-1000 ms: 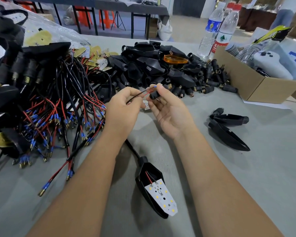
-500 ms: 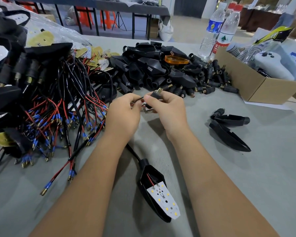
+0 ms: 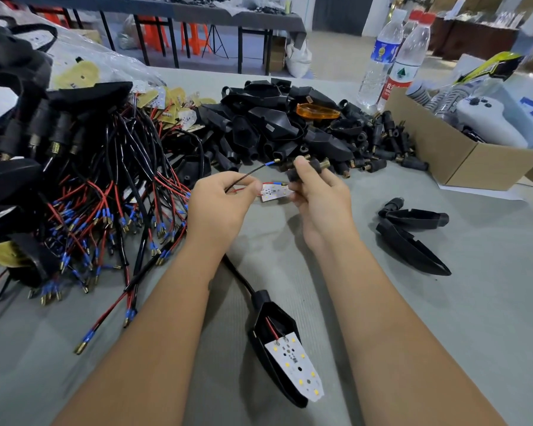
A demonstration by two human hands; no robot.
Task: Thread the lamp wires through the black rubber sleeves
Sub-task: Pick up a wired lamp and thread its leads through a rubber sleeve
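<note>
My left hand (image 3: 225, 201) pinches a pair of lamp wires (image 3: 248, 173), one black and one red, each with a blue-collared tip. The black wire's tip points up and right toward a black rubber sleeve (image 3: 308, 167) with a brass threaded end, held between the thumb and fingers of my right hand (image 3: 317, 195). The wire tips lie just left of the sleeve, outside it. The wires run down behind my left wrist to a black lamp housing (image 3: 277, 342) with a white LED board (image 3: 296, 364), lying on the grey table between my forearms.
A tangle of wired lamps (image 3: 99, 192) fills the left. A heap of black housings and sleeves (image 3: 290, 130) lies behind my hands. Two black shells (image 3: 413, 235) rest at right, before a cardboard box (image 3: 462, 161) and water bottles (image 3: 394, 56). A loose LED board (image 3: 274, 192) lies under my hands.
Both hands have drawn slightly apart. The right hand has turned the sleeve so its brass end points right, and the black wire's tip now sticks out free to the left of it.
</note>
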